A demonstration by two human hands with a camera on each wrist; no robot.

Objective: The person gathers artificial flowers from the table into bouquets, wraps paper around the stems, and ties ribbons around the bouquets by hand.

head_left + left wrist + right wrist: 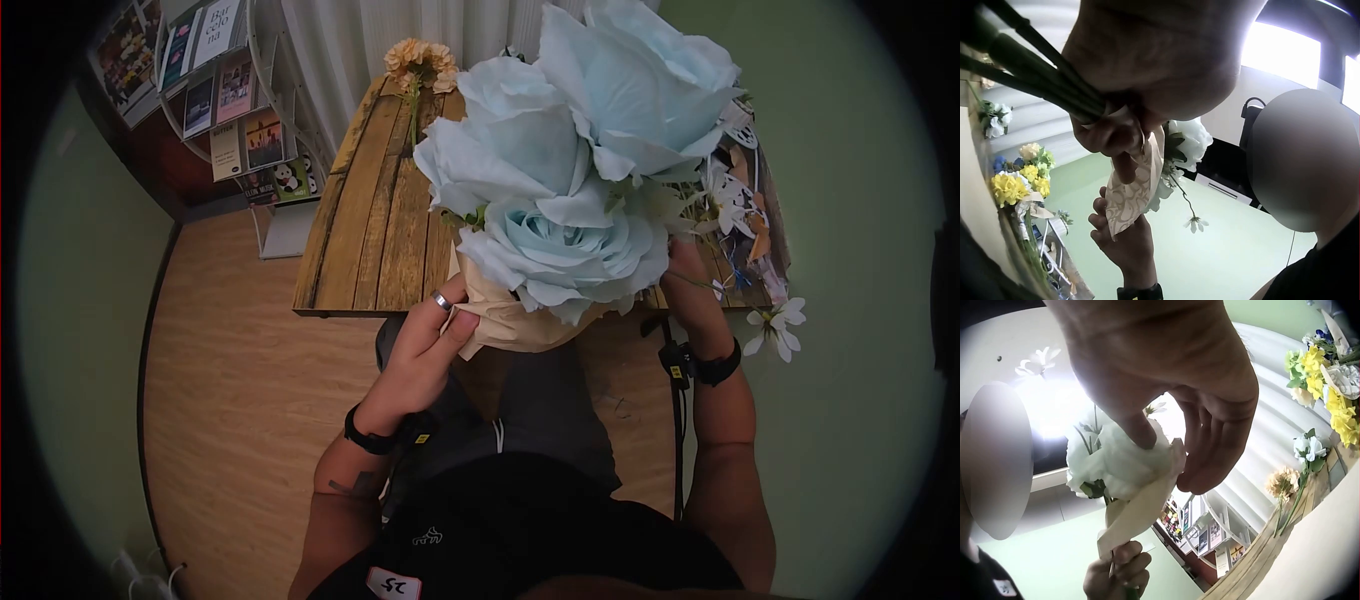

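A bouquet of large pale-blue artificial roses [560, 150] is held up in front of the body, over the table's near edge. Cream patterned wrapping paper [1135, 200] goes round its lower part. My left hand [425, 345] grips the bundle low down, its fingers curled round the paper and the green stems [1041, 69], which stick out past the fist. On the other side, my right hand [1172, 394] arches around the flower heads, thumb against a rose and the other fingers near the paper's edge. A white daisy-like flower [775, 330] hangs out beside the right wrist.
On the wooden table [380, 220] lie a peach flower stem [420, 65] and a white flower sprig [1310, 450]. Yellow flowers [1013, 187] and mixed scraps [755, 210] fill its right side. A magazine rack [240, 110] stands at the back left, beside a white curtain [330, 40].
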